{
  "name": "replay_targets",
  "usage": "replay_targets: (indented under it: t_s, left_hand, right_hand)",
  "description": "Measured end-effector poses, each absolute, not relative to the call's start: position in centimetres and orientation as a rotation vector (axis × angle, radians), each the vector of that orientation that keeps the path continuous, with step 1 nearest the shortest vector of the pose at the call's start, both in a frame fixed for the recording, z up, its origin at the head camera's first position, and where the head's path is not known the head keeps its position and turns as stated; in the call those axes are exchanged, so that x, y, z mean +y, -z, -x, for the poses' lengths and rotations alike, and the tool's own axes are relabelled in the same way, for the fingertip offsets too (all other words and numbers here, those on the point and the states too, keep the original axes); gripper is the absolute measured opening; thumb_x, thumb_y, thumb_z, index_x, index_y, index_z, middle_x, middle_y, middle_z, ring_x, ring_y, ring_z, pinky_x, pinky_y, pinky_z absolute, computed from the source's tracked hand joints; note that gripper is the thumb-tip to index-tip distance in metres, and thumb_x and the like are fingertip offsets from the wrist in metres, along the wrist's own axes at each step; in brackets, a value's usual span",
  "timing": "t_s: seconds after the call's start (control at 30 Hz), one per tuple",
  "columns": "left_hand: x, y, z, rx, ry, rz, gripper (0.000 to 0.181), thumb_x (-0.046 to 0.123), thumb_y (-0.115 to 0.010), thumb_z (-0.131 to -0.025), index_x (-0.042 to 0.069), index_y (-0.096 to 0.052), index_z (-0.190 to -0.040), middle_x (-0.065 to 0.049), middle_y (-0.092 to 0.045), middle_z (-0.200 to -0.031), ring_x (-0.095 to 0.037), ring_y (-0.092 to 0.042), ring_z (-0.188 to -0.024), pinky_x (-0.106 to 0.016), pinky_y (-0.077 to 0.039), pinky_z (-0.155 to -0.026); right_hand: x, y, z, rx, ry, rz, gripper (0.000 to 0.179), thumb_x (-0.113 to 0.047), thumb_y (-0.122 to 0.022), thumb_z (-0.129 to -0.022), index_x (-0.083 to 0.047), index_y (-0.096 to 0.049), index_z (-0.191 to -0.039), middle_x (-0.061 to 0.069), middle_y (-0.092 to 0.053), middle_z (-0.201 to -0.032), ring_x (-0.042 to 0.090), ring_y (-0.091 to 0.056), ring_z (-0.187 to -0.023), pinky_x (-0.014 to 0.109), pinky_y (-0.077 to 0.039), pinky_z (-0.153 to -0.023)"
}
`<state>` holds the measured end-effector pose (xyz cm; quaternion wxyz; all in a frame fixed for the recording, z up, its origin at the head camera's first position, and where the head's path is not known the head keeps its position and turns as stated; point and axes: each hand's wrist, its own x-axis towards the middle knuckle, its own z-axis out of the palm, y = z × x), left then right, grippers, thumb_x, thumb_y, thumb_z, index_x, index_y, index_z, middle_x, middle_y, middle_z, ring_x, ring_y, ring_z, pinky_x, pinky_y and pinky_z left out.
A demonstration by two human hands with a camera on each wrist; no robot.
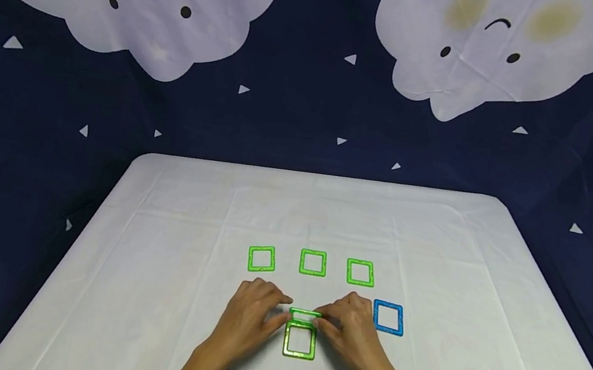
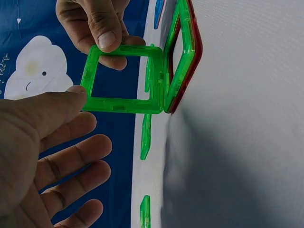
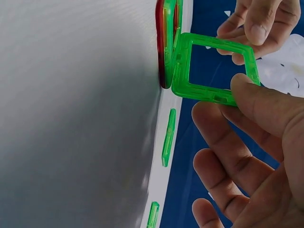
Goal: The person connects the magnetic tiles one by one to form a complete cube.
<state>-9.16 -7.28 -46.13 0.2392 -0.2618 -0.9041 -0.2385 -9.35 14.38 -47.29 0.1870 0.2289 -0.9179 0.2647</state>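
A green square frame tile (image 2: 123, 105) stands upright on the far edge of a flat-lying green tile (image 1: 297, 355). Beneath that flat tile, a red tile (image 2: 198, 59) shows in the left wrist view. With thumb and forefinger, my right hand (image 1: 352, 326) pinches the upright tile at its upper right corner. On the other side is my left hand (image 1: 250, 311), its thumb tip at the tile's upper left edge and the other fingers loosely extended. Whether that thumb presses on the tile is hard to tell.
Three green square tiles, left (image 1: 261, 269), middle (image 1: 312, 273) and right (image 1: 359, 282), lie in a row farther back. A blue square tile (image 1: 401, 320) lies right of my right hand. The white-covered table (image 1: 164, 307) ends at a dark blue cloud-print curtain (image 1: 308, 115).
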Motion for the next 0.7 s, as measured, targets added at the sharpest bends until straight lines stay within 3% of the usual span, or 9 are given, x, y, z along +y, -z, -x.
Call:
replay_targets:
  t_s: [0.7]
  left_hand:
    - [-6.76,46.7,9.63,-2.443,0.661,0.726,0.013,0.03,-0.08,-0.07,0.023,-0.071,-0.077,0.013,-0.064,-0.078,-0.009,-0.055,-0.083,-0.03,-0.041,-0.079]
  right_hand:
    - [14.4,47.12,9.34,-2.609,-0.746,-0.653,0.015,-0.025,-0.083,-0.066,-0.022,-0.075,-0.078,-0.015,-0.068,-0.072,0.0,-0.046,-0.074,0.033,-0.037,-0.078]
